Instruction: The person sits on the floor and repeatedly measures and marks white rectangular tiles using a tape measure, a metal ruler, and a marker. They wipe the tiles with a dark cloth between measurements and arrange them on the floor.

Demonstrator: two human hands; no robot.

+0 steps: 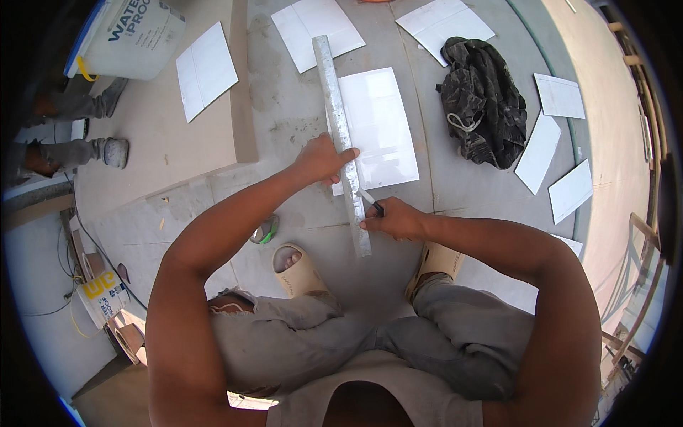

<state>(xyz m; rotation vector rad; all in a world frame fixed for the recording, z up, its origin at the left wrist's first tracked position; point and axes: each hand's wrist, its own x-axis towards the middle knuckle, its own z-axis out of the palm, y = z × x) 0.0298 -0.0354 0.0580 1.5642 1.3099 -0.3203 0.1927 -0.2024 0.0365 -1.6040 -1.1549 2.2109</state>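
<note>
In front of me a white tile point(380, 124) lies on the grey floor. A long, worn metal straightedge bar point(334, 99) rests along its left side and reaches past both its ends. My left hand point(320, 160) grips the bar near its middle, the thumb across its top. My right hand point(398, 219) is closed around a dark-bodied marker point(375, 206), its pale end against the bar close to the tile's near edge. The right fingertips also touch the bar's near part. A tape measure point(265, 229) with a green edge sits on the floor left of the bar.
Other white tile pieces point(316, 28) lie around, several along the right. A crumpled black garment point(484, 103) lies right of the tile. At left are a raised step point(178, 142), a white bucket point(135, 43) and another person's feet point(114, 151). My sandalled feet flank the bar's near end.
</note>
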